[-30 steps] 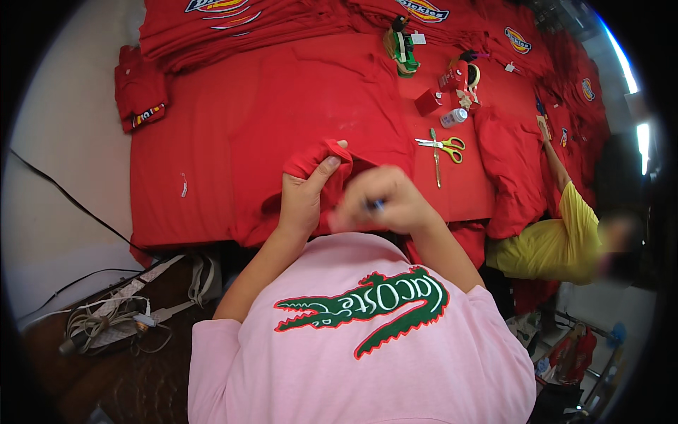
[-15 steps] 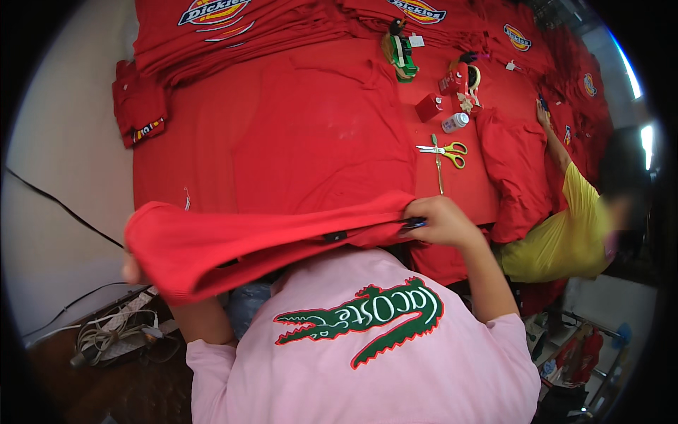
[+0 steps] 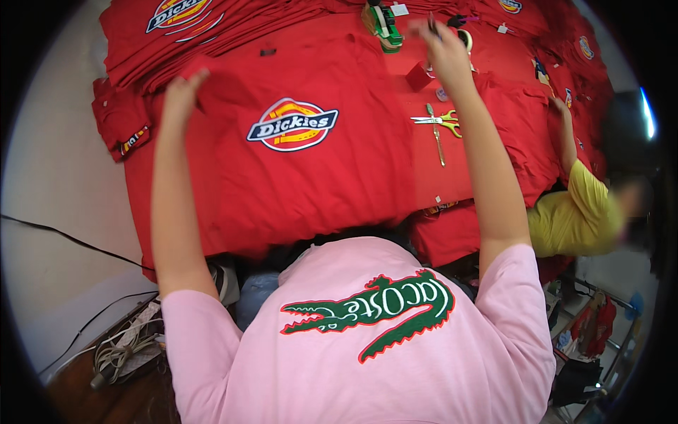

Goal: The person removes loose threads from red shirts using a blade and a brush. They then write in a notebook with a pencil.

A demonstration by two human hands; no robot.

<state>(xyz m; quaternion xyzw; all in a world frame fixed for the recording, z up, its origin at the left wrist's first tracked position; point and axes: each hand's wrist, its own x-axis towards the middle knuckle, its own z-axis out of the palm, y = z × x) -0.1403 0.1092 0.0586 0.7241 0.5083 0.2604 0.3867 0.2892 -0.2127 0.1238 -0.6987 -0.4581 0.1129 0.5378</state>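
A red T-shirt (image 3: 311, 184) is spread on the table before me, front up, with an oval blue, yellow and white print on its chest. My left hand (image 3: 185, 88), slightly blurred, is closed on the shirt's far left edge near the shoulder. Beyond the shirt's right side, my right hand (image 3: 443, 51) is raised and closed around a small slim dark tool (image 3: 433, 28), whose kind I cannot make out. Scissors (image 3: 448, 123) with yellow-green handles lie to the right of the shirt, a thin metal tool (image 3: 438, 146) across their blades.
Stacks of red shirts (image 3: 233, 42) line the far side. Near my right hand are a green tape dispenser (image 3: 385, 30), a red box (image 3: 419, 76) and a tape roll (image 3: 465, 39). At right, a person in yellow (image 3: 586, 212) reaches over red shirts. Cables (image 3: 131, 353) lie lower left.
The red T-shirt, lifted and folded in my hands before, now lies flat with its print showing. Both hands have moved forward, the right one leaving the cloth with the dark tool.
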